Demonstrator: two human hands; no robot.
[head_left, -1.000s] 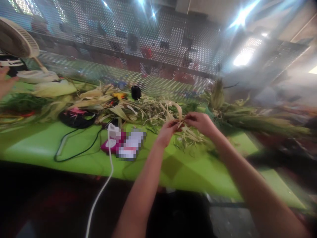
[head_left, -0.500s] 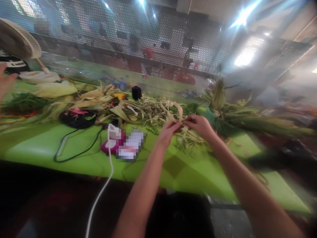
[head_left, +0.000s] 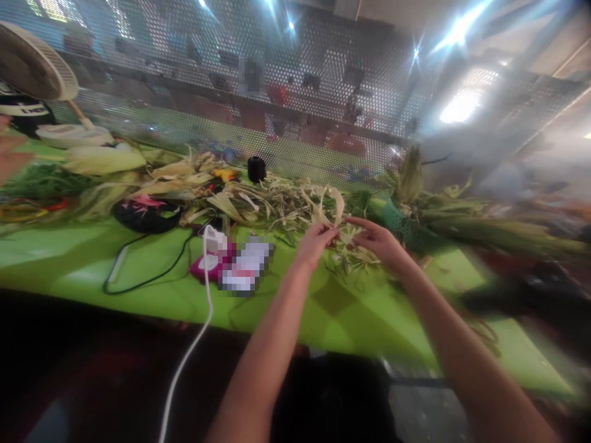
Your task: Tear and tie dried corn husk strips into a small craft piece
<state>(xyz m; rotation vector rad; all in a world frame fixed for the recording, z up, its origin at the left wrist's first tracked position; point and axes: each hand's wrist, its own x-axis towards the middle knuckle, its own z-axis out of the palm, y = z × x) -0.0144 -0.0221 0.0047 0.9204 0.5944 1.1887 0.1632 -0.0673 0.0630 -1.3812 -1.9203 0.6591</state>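
Above the left hand (head_left: pixel 317 243), its pinched husk strip (head_left: pixel 340 205); right hand (head_left: pixel 379 240) beside, fingers apart.

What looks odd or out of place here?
White cord: drops over the front edge of the green table from the magenta block, a possible snag. Pale husk-like strips lie strewn beyond the left hand, untidy; no clear damage.

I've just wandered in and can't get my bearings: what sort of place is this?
Probably a craft workshop or shared workroom: husk-like plant strips lie heaped along a long green table, the left hand holds a pale curled strip, and a perforated screen stands behind.
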